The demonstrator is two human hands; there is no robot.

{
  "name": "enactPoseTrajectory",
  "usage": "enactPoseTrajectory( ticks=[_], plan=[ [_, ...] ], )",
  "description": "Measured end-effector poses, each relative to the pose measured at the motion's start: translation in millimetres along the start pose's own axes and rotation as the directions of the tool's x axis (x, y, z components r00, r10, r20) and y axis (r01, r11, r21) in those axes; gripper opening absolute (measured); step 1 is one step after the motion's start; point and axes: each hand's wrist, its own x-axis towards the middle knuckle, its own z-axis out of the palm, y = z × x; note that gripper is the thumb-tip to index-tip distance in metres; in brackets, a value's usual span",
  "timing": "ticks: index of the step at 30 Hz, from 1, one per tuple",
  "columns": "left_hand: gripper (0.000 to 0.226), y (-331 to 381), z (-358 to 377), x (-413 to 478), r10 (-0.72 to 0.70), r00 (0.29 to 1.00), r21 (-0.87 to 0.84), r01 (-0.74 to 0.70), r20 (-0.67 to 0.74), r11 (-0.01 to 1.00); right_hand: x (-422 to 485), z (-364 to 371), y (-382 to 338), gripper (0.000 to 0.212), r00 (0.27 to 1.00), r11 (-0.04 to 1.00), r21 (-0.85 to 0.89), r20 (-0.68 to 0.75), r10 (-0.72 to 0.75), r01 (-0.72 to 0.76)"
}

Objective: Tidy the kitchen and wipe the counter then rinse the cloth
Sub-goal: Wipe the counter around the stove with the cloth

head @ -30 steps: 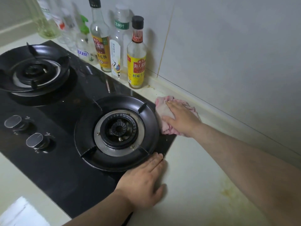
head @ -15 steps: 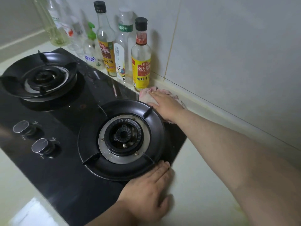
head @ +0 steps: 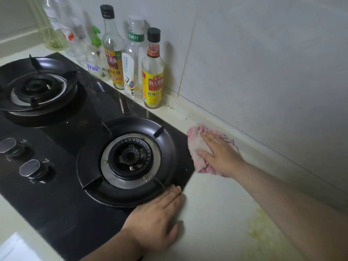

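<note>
Pink cloth, bunched, on the pale counter just right of the black glass hob, touching its right edge, close to the foot of the tiled wall. Pressed down from above by the right hand, with straight, slightly spread fingers pointing far-left and the thumb splayed toward the near side across the cloth. Left hand flat at the hob's near right corner, fingers pressed together with tips at the rim of the right burner, thumb held apart on the counter. Left of that burner, two round knobs; farther left, a second burner. Along the wall beyond the hob, a row of bottles: nearest the cloth a yellow-labelled bottle with a black cap, then a clear bottle, another black-capped bottle, a green pump bottle, and blurred ones farther back. Yellowish stain on the counter, near right.
</note>
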Motion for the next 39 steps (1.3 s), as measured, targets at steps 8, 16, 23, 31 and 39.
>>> enactPoseTrajectory(
  ticks=[8,16,23,31,39],
  plan=[
    [0.07,-1,4,1,0.027,1.0,0.024,-0.027,-0.009,0.999,10,14,-22,0.075,0.985,0.989,0.086,-0.111,0.131,-0.122],
    [0.066,-3,3,1,0.0,1.0,-0.001,0.0,-0.005,1.0,40,15,-39,0.069,0.99,0.99,0.128,-0.126,0.07,-0.054],
    [0.066,-5,2,1,0.028,1.0,0.021,-0.028,0.004,0.999,-1,33,-22,0.064,0.971,0.965,0.243,-0.191,0.144,-0.095],
    [0.065,-3,-1,3,0.039,0.999,0.081,-0.039,0.01,0.996,-65,50,-18,0.05,0.956,0.98,0.175,-0.258,0.141,-0.098],
    [0.068,0,-4,1,-0.001,0.999,0.017,0.0,0.046,1.0,-41,-36,-52,0.024,0.756,0.692,0.721,-0.431,0.493,-0.041]
  ],
)
